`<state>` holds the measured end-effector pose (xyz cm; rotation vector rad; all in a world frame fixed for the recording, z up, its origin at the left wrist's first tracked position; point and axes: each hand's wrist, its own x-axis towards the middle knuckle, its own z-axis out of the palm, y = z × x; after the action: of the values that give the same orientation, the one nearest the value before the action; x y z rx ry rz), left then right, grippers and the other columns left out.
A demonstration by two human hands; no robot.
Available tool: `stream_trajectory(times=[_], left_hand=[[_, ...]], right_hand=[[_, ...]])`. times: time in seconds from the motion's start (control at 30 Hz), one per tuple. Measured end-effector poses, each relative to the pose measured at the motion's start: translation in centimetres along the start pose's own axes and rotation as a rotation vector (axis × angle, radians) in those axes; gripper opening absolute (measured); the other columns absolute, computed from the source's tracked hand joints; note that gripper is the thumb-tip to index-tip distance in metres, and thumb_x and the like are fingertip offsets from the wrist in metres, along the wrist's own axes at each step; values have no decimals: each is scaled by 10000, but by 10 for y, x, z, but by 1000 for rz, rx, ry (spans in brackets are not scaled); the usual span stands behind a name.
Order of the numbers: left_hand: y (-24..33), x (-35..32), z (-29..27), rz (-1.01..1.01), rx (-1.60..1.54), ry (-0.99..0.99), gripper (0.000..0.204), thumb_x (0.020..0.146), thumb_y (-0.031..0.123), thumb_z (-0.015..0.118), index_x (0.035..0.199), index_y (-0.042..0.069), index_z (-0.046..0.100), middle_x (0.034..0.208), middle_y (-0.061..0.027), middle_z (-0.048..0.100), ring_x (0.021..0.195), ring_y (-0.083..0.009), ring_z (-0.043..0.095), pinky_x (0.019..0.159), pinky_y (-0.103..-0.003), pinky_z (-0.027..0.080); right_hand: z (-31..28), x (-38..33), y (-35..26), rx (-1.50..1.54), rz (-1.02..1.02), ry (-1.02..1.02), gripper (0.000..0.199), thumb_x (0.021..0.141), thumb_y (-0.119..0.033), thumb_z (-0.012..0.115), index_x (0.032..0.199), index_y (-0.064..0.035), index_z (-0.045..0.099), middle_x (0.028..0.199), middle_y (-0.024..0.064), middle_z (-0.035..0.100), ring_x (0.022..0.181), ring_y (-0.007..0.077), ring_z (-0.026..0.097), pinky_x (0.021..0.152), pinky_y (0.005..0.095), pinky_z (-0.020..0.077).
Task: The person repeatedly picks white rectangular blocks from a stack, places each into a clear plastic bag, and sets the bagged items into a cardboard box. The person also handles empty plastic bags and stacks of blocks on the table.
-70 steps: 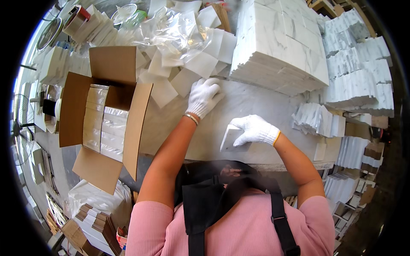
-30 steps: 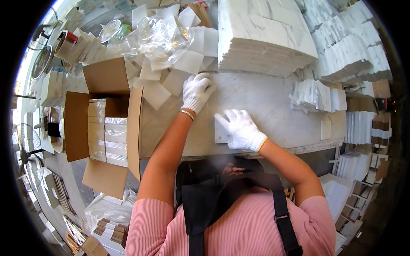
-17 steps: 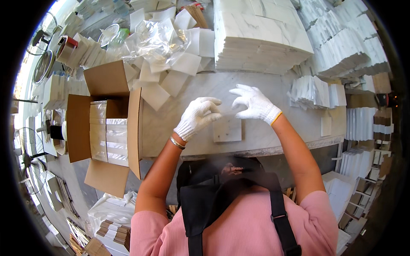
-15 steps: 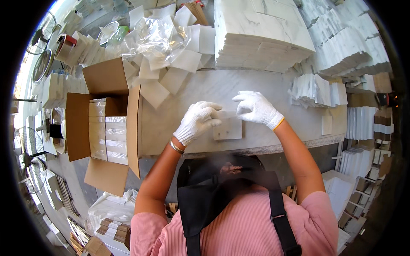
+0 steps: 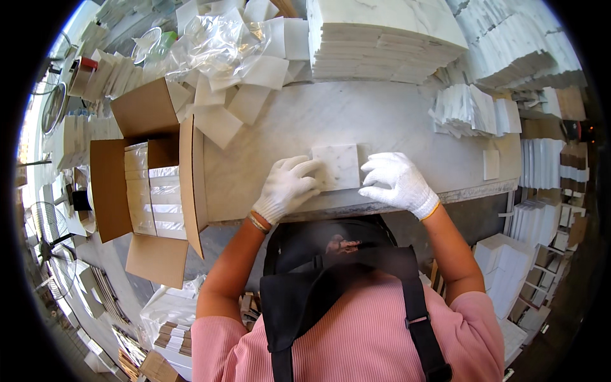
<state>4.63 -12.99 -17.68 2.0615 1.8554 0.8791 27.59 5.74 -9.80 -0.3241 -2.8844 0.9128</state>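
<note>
A square white marble tile with faint grey marks lies flat on the pale marble worktop in front of me. My left hand, in a white knit glove, is at its left edge, with loosely bent fingertips against or just over that edge. On the other side is my right hand, also gloved. Its fingers are apart and point at the tile's right edge, with a narrow gap between. Neither hand is closed round anything.
Left of the worktop stands an open cardboard box partly filled with wrapped packs. Behind it lie loose foam sheets and clear plastic film. Stacked marble slabs rise at the back; smaller tiles stand to the right.
Both hands have come down from above the tile to its two sides. Their fingers were curled inward before and are now straighter. The whole view has shifted a little.
</note>
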Motion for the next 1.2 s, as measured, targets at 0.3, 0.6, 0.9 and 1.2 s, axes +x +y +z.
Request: stream_trajectory(times=[0.3, 0.6, 0.9, 1.2], left_hand=[[6, -7, -8, 39, -35, -32, 182, 727, 221, 809, 843, 132, 700, 1226, -54, 679, 1141, -309, 613, 963, -448, 464], [33, 19, -19, -120, -48, 402, 161, 753, 202, 797, 863, 142, 696, 1011, -32, 705, 1028, -277, 659, 890, -417, 474], [20, 40, 43, -67, 57, 132, 323, 857, 349, 677, 1113, 152, 678, 1359, -114, 564, 1285, -352, 504, 1056, -498, 408], [18, 4, 26, -87, 129, -16, 520, 876, 358, 675, 1350, 161, 586, 1476, -163, 482, 1357, -412, 438, 1130, -509, 341]], right_hand=[[64, 46, 18, -251, -121, 65, 565, 878, -408, 696, 1383, -189, 573, 1479, 144, 483, 1384, 355, 430, 1135, 529, 334], [105, -3, 4, -371, -240, -1, 551, 762, -366, 781, 1283, -239, 655, 1402, 99, 557, 1361, 383, 460, 1174, 634, 240], [88, 0, -4, -292, -419, -151, 379, 793, -283, 707, 1165, -211, 707, 1291, 40, 619, 1249, 285, 536, 1140, 571, 299], [32, -13, 18, 339, -220, -335, 233, 881, -167, 693, 1107, -128, 739, 1131, 65, 722, 1113, 283, 646, 999, 427, 465]])
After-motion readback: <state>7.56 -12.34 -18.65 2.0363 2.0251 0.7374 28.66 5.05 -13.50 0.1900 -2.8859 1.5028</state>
